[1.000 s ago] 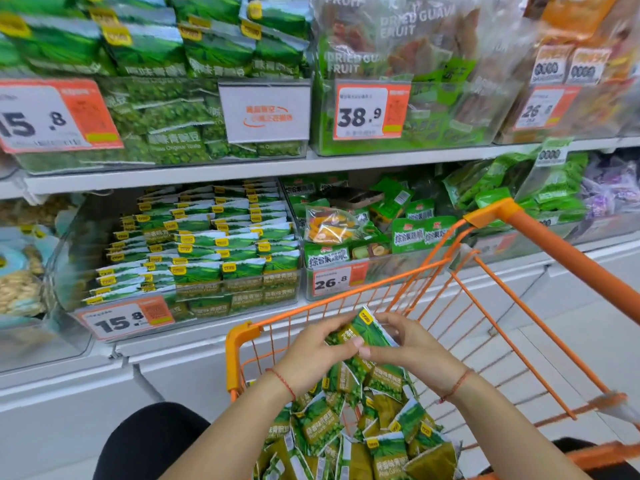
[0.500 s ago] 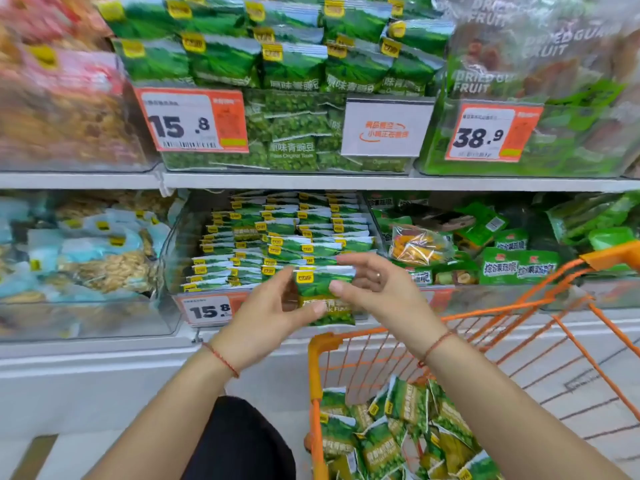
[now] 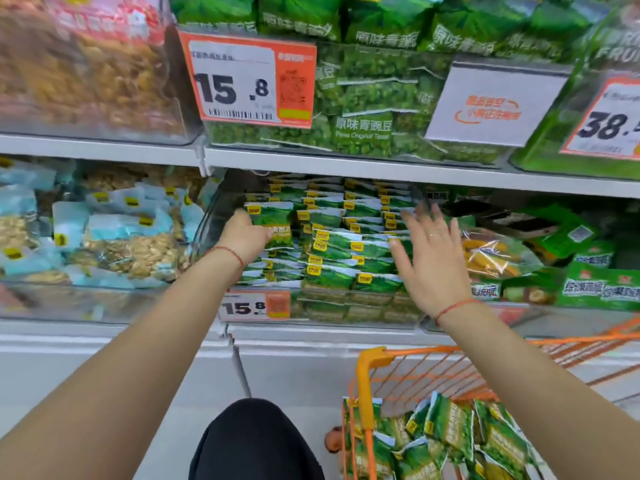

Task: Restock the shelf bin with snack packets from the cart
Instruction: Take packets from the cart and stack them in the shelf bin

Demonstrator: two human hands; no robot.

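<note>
Fingers of the left hand (image 3: 246,236) pinch a green snack packet (image 3: 273,220) over the clear shelf bin (image 3: 322,311); the right hand (image 3: 430,261) hovers spread, fingers straight. Near right, an orange cart (image 3: 372,367) holds more packets (image 3: 450,431) below white store shelving (image 3: 346,169).

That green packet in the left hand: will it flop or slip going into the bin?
The green packet probably flexes: it's a small film pouch. It looks glossy, so maybe slippery. The left hand holds it alone, so it's likely light.
</note>
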